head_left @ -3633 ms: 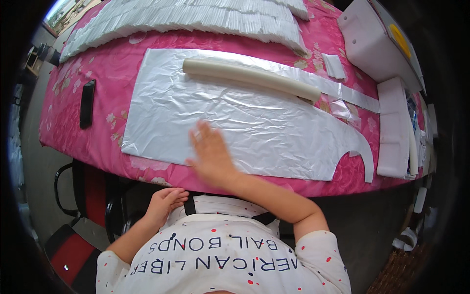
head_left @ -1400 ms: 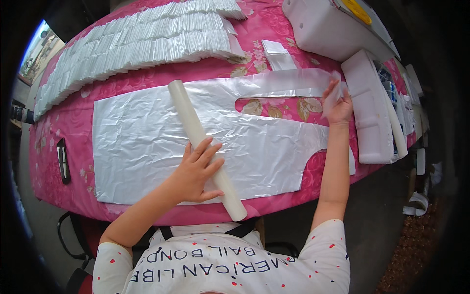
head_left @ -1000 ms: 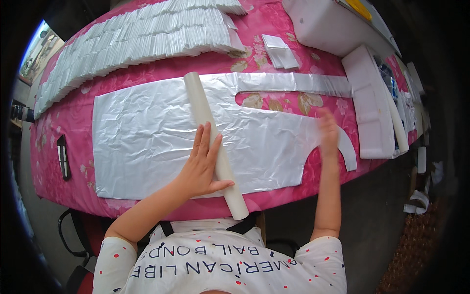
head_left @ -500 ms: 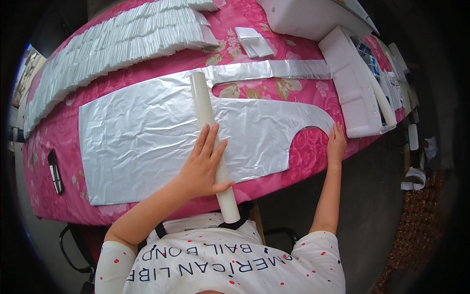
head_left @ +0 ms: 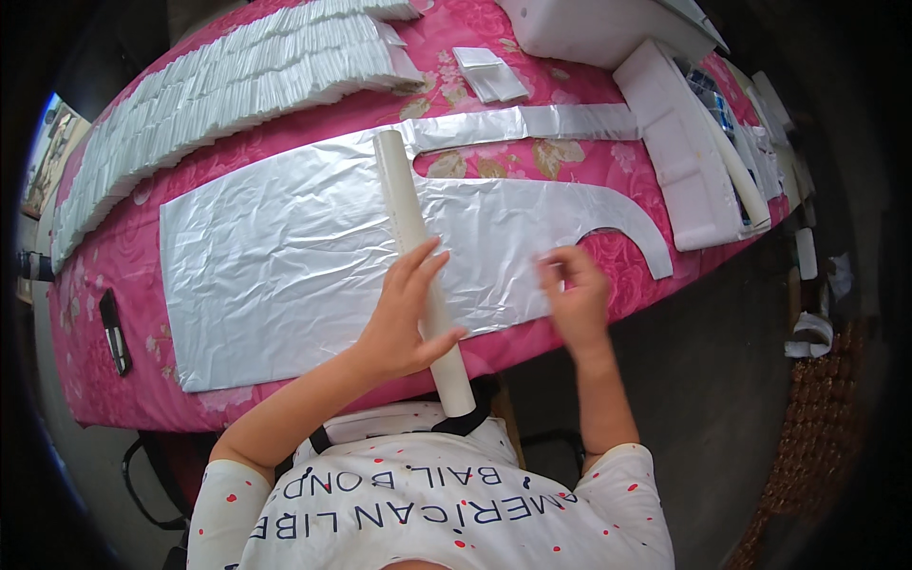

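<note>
While the left hand (head_left: 404,318) lies flat with its fingers (head_left: 423,264) spread wide over a long white roll (head_left: 418,256), that roll runs under the palm, one end past the fingertips toward the far side of the table (head_left: 114,408), the other end sticking out behind the wrist over the near edge. Beneath the roll and the fingers lies a silvery plastic sheet (head_left: 285,266), cut to an apron shape and spread flat on the pink flowered cloth. To the right of those fingers, the right hand (head_left: 575,299) hovers at the sheet's near edge; its fingers are curled narrow and blurred, and I cannot tell whether they pinch the plastic. Beyond the fingertips of both hands, a strap of the same sheet (head_left: 532,123) stretches to the right. Farther still, a long row of folded white bundles (head_left: 228,85) lines the table's far side. White foam blocks (head_left: 679,161) sit right of the right hand.
</note>
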Available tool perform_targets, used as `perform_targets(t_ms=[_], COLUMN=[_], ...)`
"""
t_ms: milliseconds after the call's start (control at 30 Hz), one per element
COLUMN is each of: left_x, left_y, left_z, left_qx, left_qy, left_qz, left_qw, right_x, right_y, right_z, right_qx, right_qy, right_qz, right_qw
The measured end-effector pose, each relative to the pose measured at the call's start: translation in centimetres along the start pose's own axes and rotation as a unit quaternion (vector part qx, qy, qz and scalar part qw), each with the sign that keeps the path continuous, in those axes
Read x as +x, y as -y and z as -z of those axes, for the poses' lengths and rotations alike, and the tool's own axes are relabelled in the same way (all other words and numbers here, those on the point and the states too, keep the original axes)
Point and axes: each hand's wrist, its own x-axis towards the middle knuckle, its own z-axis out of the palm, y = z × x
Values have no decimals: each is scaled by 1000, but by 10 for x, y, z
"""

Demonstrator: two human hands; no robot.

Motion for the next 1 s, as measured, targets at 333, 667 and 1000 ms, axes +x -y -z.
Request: perform_targets(t_ms=[333,667,1000], left_x=[-78,-142,-19], left_y=[64,85,51], left_z=[143,214,30], left_qx=[-241,253,191], left_qy=[-65,-241,-60], left_qz=[401,251,-5], left_qw=[881,903,980], right_x=[-54,-83,-88], right_y=[74,61,57], right_z=[-53,-37,-44], right_qx=[15,-239,-141], right_qy=[215,350,374], right_qz=[215,-149,-188], right_qw=[952,893,897])
